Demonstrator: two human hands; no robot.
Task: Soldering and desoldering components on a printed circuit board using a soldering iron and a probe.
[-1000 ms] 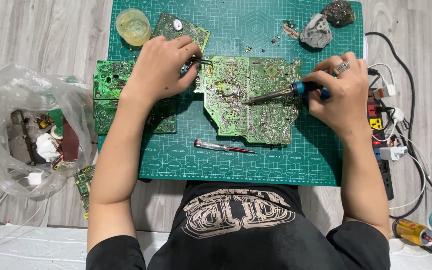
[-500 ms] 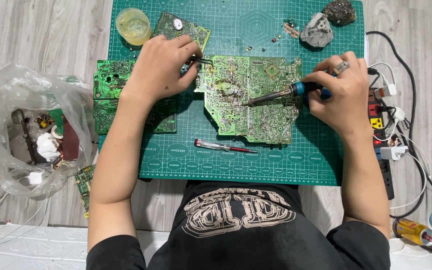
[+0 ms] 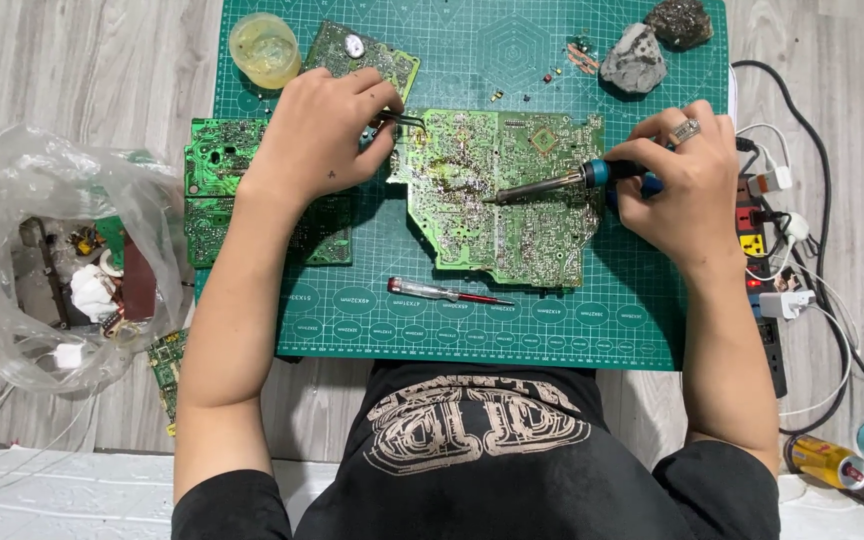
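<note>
**Two hands at work on a large green circuit board**

Two bare hands meet over a large green circuit board (image 3: 497,205) that lies solder-side up in the middle of a green cutting mat (image 3: 552,330). The right hand (image 3: 677,185), a ring on one finger, is clenched around the blue grip of a soldering iron (image 3: 552,183); the iron lies nearly level and its metal tip touches the board near the centre. The left hand (image 3: 317,135) rests at the board's upper left corner, its fingers pinched together on a pair of thin dark tweezers (image 3: 404,119) whose points reach the board's edge.

Under the left forearm a second circuit board (image 3: 214,190) lies partly on the mat's left edge, and a smaller board (image 3: 367,52) sits just above the left hand. A round yellowish container (image 3: 264,48) stands at the mat's top left corner. Two grey stones (image 3: 635,57) sit at the top right, with tiny loose components scattered near them. A red-handled screwdriver (image 3: 442,292) lies on the mat just below the large board. Left of the mat, a clear plastic bag (image 3: 42,250) holds scrap parts. Right of the mat, a power strip (image 3: 764,270) with several plugs and cables lies on the grey wood floor.
</note>
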